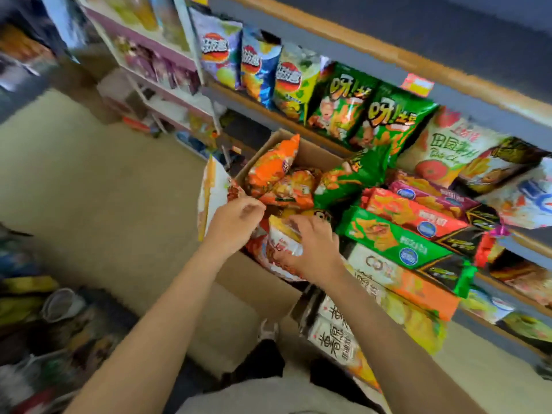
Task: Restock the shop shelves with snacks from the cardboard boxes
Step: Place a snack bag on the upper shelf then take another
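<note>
- Left hand (236, 224) pinching a white snack bag (212, 198), at 9 o'clock of the cardboard box (310, 150), to lift it out.
- Right hand (310, 243) curled around a white-and-red bag (282, 243), ready for the shelf (298, 121).

Bright even light, blocky blur, warped edges

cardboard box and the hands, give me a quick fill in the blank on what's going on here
1. The right hand grips a white and red snack bag inside the ____.
2. The left hand pinches a bag at the box's ____ edge.
3. The green bags stand on the ____.

Missing: cardboard box; left; shelf
</note>
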